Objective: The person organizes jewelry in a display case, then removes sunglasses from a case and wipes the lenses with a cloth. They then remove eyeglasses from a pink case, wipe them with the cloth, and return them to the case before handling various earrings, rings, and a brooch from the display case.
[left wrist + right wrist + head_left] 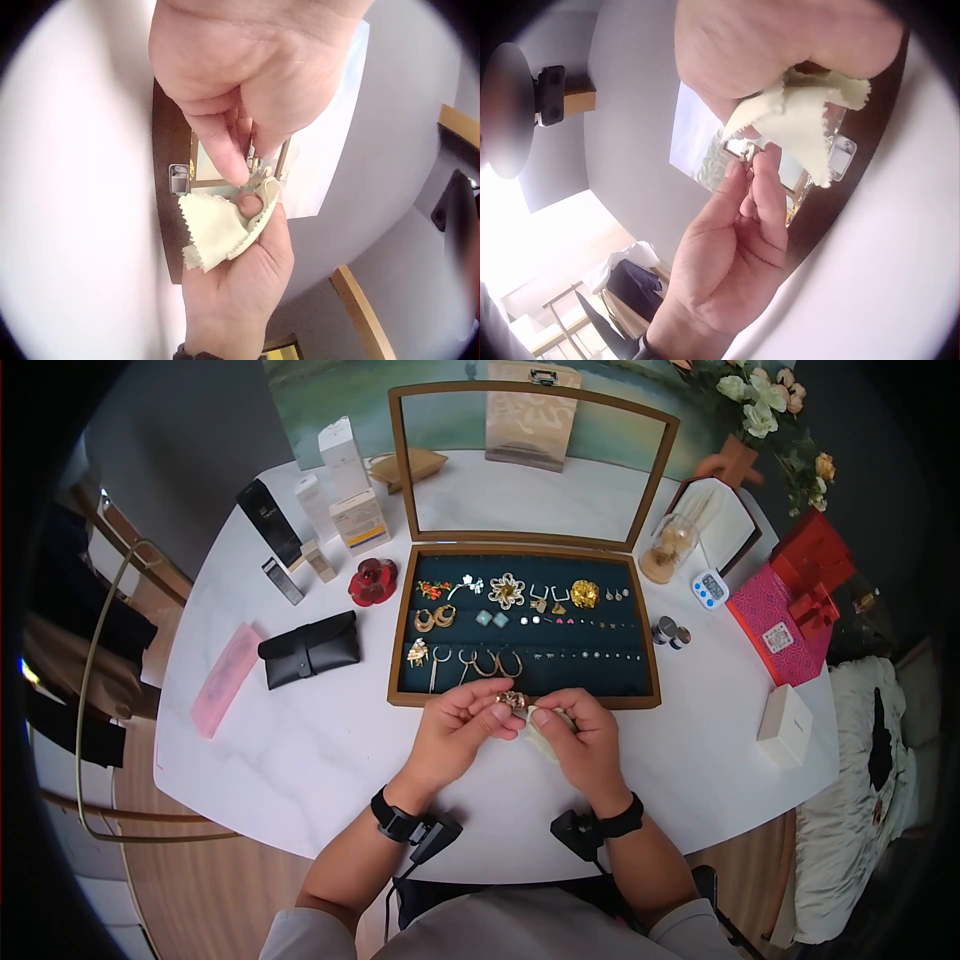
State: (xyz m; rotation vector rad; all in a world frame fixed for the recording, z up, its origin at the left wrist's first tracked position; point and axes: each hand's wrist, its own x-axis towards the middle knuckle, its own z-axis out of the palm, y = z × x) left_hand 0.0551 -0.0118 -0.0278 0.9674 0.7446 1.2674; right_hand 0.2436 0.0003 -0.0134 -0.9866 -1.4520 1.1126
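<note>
Between the thumb and fingertips of my left hand [450, 732], a small shiny metallic piece of jewellery [512, 700] is pinched. My right hand [588, 745] grips a pale yellow polishing cloth [541, 740] with zigzag edges, its fingertips right beside the jewellery. In the left wrist view the cloth [212, 229] hangs loosely from the right thumb and fingers. Both hands overlap the front edge of a wooden jewellery box [590, 680], lined in dark green. Rows of earrings and a flower-shaped brooch [507, 591] lie inside, and its glass lid [400, 470] stands raised.
Left of the box are a black pouch [312, 650], a pink case [225, 680], a red flower-shaped object [373, 581] and several small boxes. To the right stand a blue-and-white timer [710, 590], a glass dome [668, 548], a pink gift box [775, 625] and a white box [785, 728].
</note>
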